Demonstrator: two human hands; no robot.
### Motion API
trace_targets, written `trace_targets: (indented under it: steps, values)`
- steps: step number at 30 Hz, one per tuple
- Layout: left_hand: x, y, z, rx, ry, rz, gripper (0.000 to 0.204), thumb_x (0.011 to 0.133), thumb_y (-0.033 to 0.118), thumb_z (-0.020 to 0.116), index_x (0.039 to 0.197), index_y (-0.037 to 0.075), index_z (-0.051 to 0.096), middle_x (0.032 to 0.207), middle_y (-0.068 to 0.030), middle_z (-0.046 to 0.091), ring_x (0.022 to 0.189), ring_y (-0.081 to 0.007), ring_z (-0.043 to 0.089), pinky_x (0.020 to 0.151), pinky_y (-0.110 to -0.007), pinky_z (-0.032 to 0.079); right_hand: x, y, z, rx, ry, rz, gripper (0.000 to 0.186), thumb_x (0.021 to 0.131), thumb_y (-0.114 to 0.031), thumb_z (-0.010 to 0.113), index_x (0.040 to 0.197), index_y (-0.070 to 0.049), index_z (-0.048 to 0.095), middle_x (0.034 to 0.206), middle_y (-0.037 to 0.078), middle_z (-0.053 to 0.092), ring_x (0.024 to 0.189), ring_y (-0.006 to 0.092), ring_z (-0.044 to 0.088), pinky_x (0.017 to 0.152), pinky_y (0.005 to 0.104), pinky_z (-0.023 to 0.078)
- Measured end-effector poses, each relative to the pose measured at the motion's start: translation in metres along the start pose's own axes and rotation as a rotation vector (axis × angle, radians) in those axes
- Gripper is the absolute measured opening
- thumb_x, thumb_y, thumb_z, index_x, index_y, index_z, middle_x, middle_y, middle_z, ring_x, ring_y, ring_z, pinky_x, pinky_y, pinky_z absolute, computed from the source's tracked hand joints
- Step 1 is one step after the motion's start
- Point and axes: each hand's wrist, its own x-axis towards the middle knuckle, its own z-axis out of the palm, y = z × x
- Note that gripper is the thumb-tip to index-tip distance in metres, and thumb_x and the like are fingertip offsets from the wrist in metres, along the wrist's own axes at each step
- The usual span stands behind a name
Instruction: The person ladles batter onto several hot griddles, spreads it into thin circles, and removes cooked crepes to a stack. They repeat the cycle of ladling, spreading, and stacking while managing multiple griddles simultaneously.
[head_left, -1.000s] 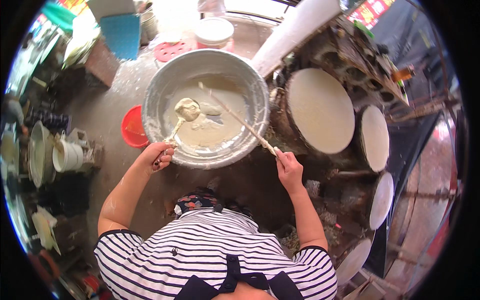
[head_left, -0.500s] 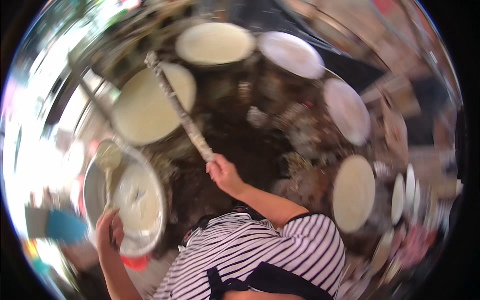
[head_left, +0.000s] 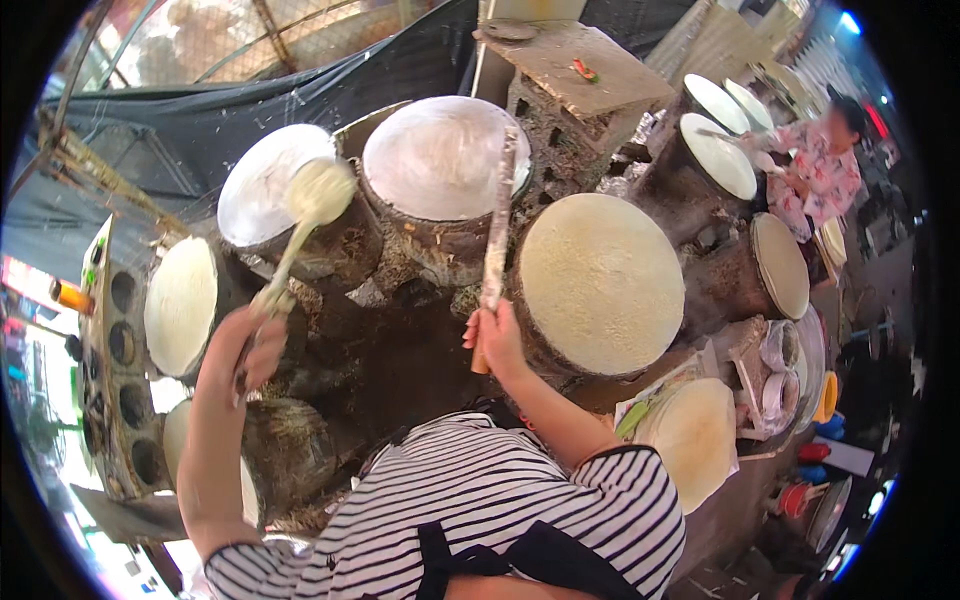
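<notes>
Gripped ladle partly hides apparent griddle.

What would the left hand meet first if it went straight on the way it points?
The left hand, gripping the coated ladle, would probably meet the white-topped drum ahead first; the single view leaves height and depth unclear.

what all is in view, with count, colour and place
round tops: at least eight, cream to white, throughout
ladle: one, pale-coated, left of centre
stick: one, mottled white-brown, centre
round sheet: one, cream, lower right
board: one, grey-brown, top
holed block: one, grey, left edge
tarp: one, black, upper left
co-worker: one, pink patterned clothes, upper right
striped shirt: one, white and black, bottom
left grip: one, bare, closed round ladle
right grip: one, bare, closed round stick
</notes>
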Motion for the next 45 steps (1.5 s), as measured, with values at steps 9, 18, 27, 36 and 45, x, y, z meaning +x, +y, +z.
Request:
trace_targets:
  steps: [9, 18, 27, 36, 45]
  values:
    - [0.278, 0.033, 0.076, 0.318, -0.390, -0.348, 0.010, 0.088, 0.015, 0.046, 0.081, 0.008, 0.045, 0.061, 0.0030, 0.043, 0.043, -0.0039, 0.036, 0.032, -0.018, 0.024, 0.015, 0.006, -0.014, -0.078, 0.303, -0.011, 0.008, 0.090, -0.009, 0.039, 0.087, -0.004, 0.043, 0.063, 0.004, 0.049, 0.040, 0.0094, 0.045, 0.034, 0.0242, 0.037]
    - [0.377, -0.005, 0.081, 1.026, -0.584, -0.115, 0.022, 0.084, 0.021, 0.050, 0.074, 0.002, 0.048, 0.049, -0.0062, 0.047, 0.033, -0.0153, 0.045, 0.029, -0.029, 0.035, 0.065, 0.030, 0.080, 0.001, 0.600, -0.035, 0.005, 0.089, -0.006, 0.040, 0.089, -0.003, 0.044, 0.063, 0.004, 0.050, 0.040, 0.0090, 0.044, 0.033, 0.0239, 0.037]
    - [0.424, -0.027, 0.032, 1.454, -0.569, 0.650, 0.021, 0.085, 0.019, 0.049, 0.093, -0.001, 0.051, 0.063, -0.0178, 0.057, 0.057, -0.0320, 0.059, 0.053, -0.041, 0.046, 0.109, 0.043, 0.123, -0.027, 0.694, -0.018, 0.008, 0.087, -0.005, 0.038, 0.090, -0.003, 0.045, 0.064, 0.004, 0.050, 0.042, 0.0098, 0.045, 0.035, 0.0254, 0.039]
    - [0.418, -0.015, 0.017, 1.624, -0.460, 1.063, 0.032, 0.085, 0.017, 0.051, 0.114, 0.004, 0.049, 0.085, -0.0188, 0.058, 0.073, -0.0363, 0.060, 0.063, -0.045, 0.047, 0.129, 0.045, 0.139, -0.059, 0.736, -0.024, 0.010, 0.087, -0.005, 0.038, 0.091, -0.003, 0.046, 0.067, 0.004, 0.051, 0.044, 0.0106, 0.047, 0.037, 0.0262, 0.041]
    - [0.454, -0.009, -0.003, 1.675, -0.352, 1.054, 0.042, 0.085, 0.018, 0.052, 0.125, 0.008, 0.044, 0.086, -0.0170, 0.056, 0.073, -0.0348, 0.060, 0.062, -0.044, 0.048, 0.161, 0.037, 0.142, -0.151, 0.714, -0.064, 0.027, 0.087, -0.007, 0.040, 0.112, -0.005, 0.048, 0.068, 0.004, 0.050, 0.045, 0.0105, 0.047, 0.038, 0.0257, 0.040]
